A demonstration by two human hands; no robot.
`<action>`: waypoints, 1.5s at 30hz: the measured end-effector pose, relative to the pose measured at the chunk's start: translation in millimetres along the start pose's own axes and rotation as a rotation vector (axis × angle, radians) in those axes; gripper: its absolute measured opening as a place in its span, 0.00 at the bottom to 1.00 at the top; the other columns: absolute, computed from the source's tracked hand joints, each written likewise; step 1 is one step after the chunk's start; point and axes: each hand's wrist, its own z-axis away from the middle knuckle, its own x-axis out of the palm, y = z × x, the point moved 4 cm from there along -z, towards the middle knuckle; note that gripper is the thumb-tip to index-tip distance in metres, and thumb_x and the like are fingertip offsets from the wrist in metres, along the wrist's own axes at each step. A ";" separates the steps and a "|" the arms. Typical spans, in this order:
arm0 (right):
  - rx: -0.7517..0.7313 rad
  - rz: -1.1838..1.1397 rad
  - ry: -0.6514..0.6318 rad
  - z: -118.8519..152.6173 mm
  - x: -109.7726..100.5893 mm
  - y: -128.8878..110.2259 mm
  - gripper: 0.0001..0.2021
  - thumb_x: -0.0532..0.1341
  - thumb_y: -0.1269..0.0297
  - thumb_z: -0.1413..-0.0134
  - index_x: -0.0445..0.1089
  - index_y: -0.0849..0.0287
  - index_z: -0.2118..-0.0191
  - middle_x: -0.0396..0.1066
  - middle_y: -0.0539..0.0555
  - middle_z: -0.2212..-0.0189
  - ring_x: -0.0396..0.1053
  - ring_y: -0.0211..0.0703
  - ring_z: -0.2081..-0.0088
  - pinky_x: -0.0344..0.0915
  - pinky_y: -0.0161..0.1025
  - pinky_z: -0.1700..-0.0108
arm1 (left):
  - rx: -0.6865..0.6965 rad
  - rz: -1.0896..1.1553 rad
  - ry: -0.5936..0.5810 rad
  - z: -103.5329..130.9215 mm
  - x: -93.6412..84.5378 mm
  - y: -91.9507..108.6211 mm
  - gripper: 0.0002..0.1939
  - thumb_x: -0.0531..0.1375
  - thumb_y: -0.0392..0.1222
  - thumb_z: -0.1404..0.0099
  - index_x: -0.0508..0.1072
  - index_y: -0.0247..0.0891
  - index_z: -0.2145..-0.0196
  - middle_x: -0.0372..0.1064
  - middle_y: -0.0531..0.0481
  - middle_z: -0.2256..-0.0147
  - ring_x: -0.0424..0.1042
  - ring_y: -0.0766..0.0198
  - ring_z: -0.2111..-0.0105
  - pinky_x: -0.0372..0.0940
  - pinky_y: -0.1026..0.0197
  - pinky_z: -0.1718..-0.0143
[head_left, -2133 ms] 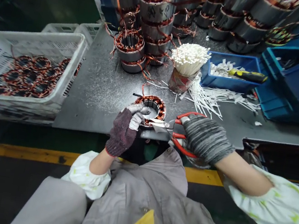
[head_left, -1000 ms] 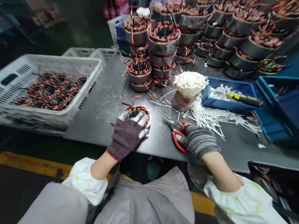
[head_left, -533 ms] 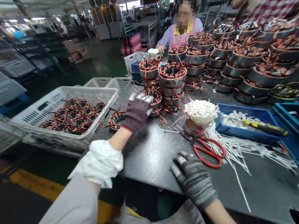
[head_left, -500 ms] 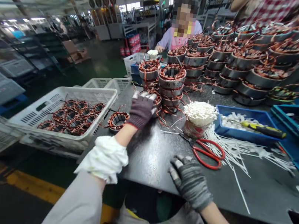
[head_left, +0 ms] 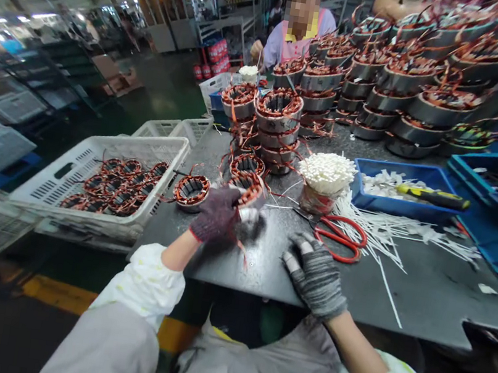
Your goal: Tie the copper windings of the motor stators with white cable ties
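My left hand point(head_left: 220, 213), in a dark maroon fingerless glove, is closed around a motor stator point(head_left: 250, 192) with copper windings, just over the table's front part; motion blurs both. Its lead wires dangle toward the tabletop. Another stator point(head_left: 191, 191) stands on the table left of this hand, and one more point(head_left: 247, 165) sits just behind it. My right hand point(head_left: 314, 273), in a grey striped fingerless glove, rests on the table with its fingers loosely spread and nothing in them. Red-handled scissors point(head_left: 345, 254) lie right behind that hand.
Stacked stators point(head_left: 277, 129) rise at the back. A bundle of white ties point(head_left: 327, 172) stands in a tin, with loose ones point(head_left: 390, 245) beside it. A blue tray point(head_left: 368, 201) holds white scraps and a yellow-black tool point(head_left: 434, 197). At left, a white crate point(head_left: 96, 145) contains stators. A co-worker point(head_left: 300, 32) sits opposite.
My left hand has taken hold of a stator at the stack and brought it toward me. My right hand stays on the table. The view has shifted slightly.
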 end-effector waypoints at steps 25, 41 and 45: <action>-0.129 -0.010 -0.139 -24.9 -69.9 -9.6 0.14 0.57 0.64 0.37 0.76 0.53 0.51 0.75 0.56 0.48 0.67 0.55 0.41 0.61 0.57 0.37 | 0.216 0.354 0.151 140.7 39.7 65.1 0.17 0.49 0.49 0.25 0.76 0.44 0.53 0.79 0.47 0.56 0.77 0.59 0.52 0.69 0.49 0.43; 0.285 -0.199 0.189 -61.1 -61.3 53.6 0.12 0.58 0.57 0.37 0.76 0.56 0.64 0.78 0.55 0.65 0.73 0.47 0.60 0.70 0.48 0.51 | 0.431 -0.135 0.187 95.4 48.1 75.6 0.12 0.59 0.42 0.30 0.76 0.45 0.50 0.78 0.48 0.52 0.73 0.52 0.46 0.63 0.44 0.42; 0.550 -0.398 0.434 -107.4 -52.9 108.5 0.12 0.66 0.55 0.50 0.74 0.58 0.64 0.75 0.51 0.69 0.70 0.43 0.67 0.71 0.43 0.58 | 0.404 -0.179 0.223 102.2 49.6 87.5 0.12 0.58 0.40 0.29 0.75 0.41 0.50 0.76 0.45 0.49 0.70 0.48 0.43 0.57 0.37 0.37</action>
